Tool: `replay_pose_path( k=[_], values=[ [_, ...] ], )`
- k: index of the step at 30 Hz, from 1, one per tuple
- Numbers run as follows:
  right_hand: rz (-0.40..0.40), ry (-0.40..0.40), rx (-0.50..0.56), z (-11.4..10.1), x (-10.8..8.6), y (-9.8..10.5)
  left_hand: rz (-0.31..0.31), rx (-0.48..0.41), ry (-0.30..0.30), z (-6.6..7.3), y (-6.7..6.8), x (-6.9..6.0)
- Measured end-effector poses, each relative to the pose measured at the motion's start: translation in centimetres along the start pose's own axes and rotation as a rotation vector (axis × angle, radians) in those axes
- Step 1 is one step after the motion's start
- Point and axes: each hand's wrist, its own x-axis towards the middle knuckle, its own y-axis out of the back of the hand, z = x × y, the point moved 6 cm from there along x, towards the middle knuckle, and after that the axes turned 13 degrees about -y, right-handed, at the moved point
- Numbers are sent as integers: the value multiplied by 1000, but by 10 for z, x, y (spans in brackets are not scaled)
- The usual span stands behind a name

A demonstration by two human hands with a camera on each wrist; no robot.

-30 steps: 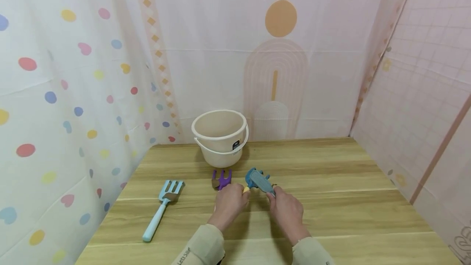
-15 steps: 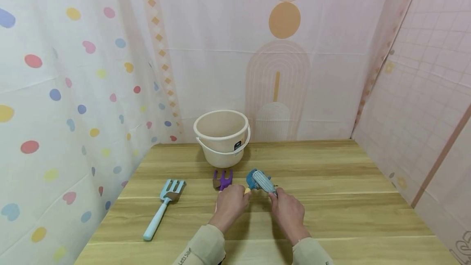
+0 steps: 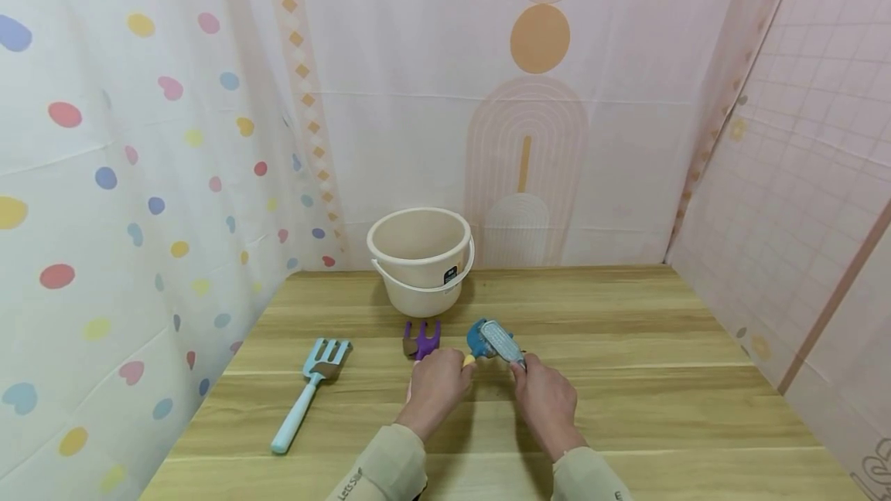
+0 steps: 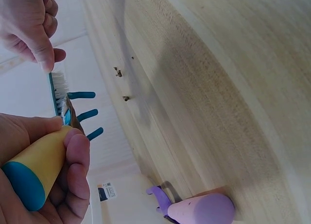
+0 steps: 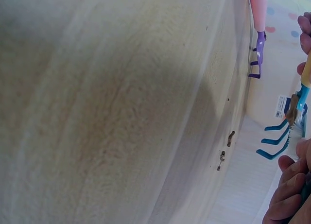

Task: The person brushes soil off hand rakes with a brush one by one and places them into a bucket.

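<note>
My left hand (image 3: 435, 385) grips the yellow handle (image 4: 41, 158) of a small hand rake, whose blue head (image 3: 477, 339) points away from me. Brown dirt clings to the rake head in the right wrist view. In my right hand (image 3: 546, 400) I hold a scrub brush (image 3: 503, 340) with a ribbed blue-grey back. Its white bristles (image 4: 59, 85) touch the rake head near the base of the tines (image 4: 87, 114). Both tools are above the table. Beyond my left hand lies a purple hand rake (image 3: 422, 342) with a pink handle (image 4: 201, 209), also dirty.
A cream bucket (image 3: 418, 277) with its handle down stands at the table's back edge. At left lies a light blue garden fork (image 3: 299, 408) with brown dirt on it. Dirt crumbs (image 5: 222, 158) are scattered on the wooden table (image 3: 661, 408). Curtains hang behind and on both sides.
The brush has shifted slightly to the right across the rake head and turned so its ribbed back shows more. My left hand stays nearly still. The head view has shifted slightly.
</note>
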Motion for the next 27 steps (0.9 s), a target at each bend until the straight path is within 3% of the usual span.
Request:
replay_pose_path(
  k=[17,20,27],
  values=[
    [50,5,46,-1,0,2,-3,-15,1,1,4,1],
    [11,-5,55,3,3,2,-4,-14,-1,1,3,1],
    [-72,-114,38,28,18,7,-42,-65,-7,4,3,-2]
  ],
)
